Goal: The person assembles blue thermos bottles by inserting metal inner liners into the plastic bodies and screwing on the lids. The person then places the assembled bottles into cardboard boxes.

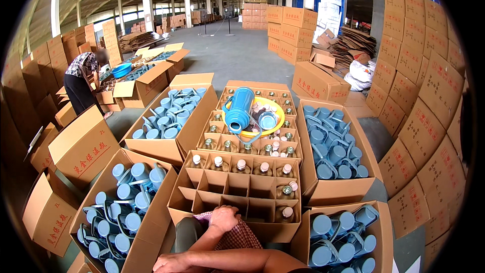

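My forearms cross low in the picture. My left hand point(225, 218) rests on red-and-white checked cloth point(240, 236) over my leg; its fingers are curled, and what they may hold is hidden. My right hand point(171, 263) lies near the lower edge, fingers loosely stretched and partly cut off. Before my knees stands a divided carton point(178, 199). Glass bottle liners point(241, 166) with pinkish-white caps fill its far row and right column; several cells nearer me hold none. Behind it, a yellow basin point(275, 108) holds small pale pieces, with a blue flask casing point(243, 105) lying on it.
Cartons of blue handled flask casings stand left point(124, 212), far left point(166, 114), right point(336, 141) and near right point(343, 237). Another carton of liners point(217, 141) sits under the basin. Stacked cartons point(424, 136) wall the right. A person point(83, 78) bends over cartons at far left.
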`<state>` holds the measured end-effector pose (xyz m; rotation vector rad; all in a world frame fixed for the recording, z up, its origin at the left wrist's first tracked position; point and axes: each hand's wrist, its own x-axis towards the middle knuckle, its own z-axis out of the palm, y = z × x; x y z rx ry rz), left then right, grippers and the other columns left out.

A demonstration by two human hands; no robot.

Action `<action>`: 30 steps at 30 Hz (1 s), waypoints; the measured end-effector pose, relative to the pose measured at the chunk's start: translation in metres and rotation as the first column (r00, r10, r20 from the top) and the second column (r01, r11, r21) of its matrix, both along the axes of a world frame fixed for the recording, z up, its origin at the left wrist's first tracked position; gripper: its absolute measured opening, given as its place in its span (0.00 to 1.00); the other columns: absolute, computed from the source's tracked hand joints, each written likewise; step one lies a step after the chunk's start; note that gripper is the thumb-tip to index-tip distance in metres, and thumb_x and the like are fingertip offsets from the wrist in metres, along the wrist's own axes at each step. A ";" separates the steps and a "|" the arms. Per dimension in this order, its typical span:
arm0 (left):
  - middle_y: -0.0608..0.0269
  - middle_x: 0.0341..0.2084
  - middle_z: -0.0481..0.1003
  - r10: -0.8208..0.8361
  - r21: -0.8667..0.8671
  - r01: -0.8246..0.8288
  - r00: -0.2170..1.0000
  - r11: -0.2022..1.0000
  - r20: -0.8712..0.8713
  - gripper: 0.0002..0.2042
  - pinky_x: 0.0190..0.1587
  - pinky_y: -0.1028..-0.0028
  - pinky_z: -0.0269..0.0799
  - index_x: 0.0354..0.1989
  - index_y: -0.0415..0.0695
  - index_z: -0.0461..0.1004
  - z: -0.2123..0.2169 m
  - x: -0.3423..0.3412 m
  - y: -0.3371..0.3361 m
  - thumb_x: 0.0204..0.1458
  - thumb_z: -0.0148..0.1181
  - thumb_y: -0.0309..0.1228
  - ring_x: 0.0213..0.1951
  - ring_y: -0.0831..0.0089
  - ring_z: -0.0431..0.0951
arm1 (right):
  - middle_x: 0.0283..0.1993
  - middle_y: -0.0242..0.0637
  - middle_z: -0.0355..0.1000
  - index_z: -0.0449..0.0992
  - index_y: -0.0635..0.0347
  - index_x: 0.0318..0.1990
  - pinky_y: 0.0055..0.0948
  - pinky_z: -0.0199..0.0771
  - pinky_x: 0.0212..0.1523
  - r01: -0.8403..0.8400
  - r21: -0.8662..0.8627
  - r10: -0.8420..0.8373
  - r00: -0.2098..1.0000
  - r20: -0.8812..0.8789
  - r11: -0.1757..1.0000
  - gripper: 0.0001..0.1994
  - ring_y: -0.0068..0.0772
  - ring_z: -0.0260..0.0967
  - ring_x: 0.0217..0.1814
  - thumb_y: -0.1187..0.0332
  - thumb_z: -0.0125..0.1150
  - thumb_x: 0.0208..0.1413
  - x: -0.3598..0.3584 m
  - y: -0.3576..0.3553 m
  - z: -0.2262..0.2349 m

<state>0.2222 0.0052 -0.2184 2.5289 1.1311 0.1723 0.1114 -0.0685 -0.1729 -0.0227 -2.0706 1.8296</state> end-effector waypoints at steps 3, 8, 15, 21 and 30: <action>0.56 0.38 0.77 0.005 -0.005 -0.004 1.000 1.000 0.023 0.15 0.51 0.63 0.68 0.37 0.47 0.77 0.000 -0.003 0.000 0.50 0.52 0.43 0.47 0.61 0.75 | 0.21 0.44 0.71 0.72 0.69 0.22 0.32 0.65 0.30 -0.026 0.084 0.031 0.998 -0.061 0.996 0.20 0.32 0.68 0.25 0.59 0.50 0.57 -0.001 -0.004 0.002; 0.57 0.39 0.78 0.019 -0.014 -0.018 0.998 1.000 0.053 0.15 0.51 0.63 0.67 0.38 0.47 0.78 -0.002 -0.006 0.000 0.50 0.52 0.43 0.47 0.61 0.75 | 0.19 0.47 0.67 0.69 0.70 0.20 0.37 0.62 0.28 -0.032 0.191 0.027 0.999 0.025 0.981 0.20 0.36 0.64 0.22 0.59 0.50 0.56 -0.014 0.000 -0.004; 0.58 0.39 0.77 0.013 -0.006 -0.013 0.998 1.000 0.066 0.16 0.52 0.63 0.67 0.39 0.48 0.78 -0.004 -0.007 0.000 0.50 0.52 0.44 0.47 0.62 0.74 | 0.19 0.45 0.66 0.69 0.69 0.19 0.35 0.61 0.27 0.030 0.158 -0.023 0.999 -0.042 0.987 0.19 0.35 0.63 0.22 0.61 0.50 0.55 -0.018 0.003 -0.018; 0.58 0.38 0.78 0.012 0.040 -0.017 0.994 0.999 0.111 0.15 0.50 0.64 0.69 0.38 0.48 0.79 -0.007 -0.012 0.000 0.48 0.55 0.43 0.45 0.62 0.76 | 0.22 0.39 0.72 0.74 0.66 0.21 0.31 0.65 0.30 0.003 -0.002 -0.003 0.998 0.062 1.000 0.18 0.33 0.68 0.26 0.60 0.50 0.55 -0.005 -0.002 0.002; 0.59 0.38 0.79 0.013 0.037 -0.017 0.994 0.999 0.106 0.15 0.50 0.64 0.69 0.38 0.48 0.79 -0.004 -0.011 -0.001 0.48 0.54 0.43 0.45 0.63 0.76 | 0.23 0.37 0.73 0.75 0.66 0.22 0.31 0.66 0.31 0.033 0.126 -0.041 0.997 0.062 0.991 0.20 0.29 0.69 0.27 0.59 0.50 0.57 -0.013 0.003 -0.017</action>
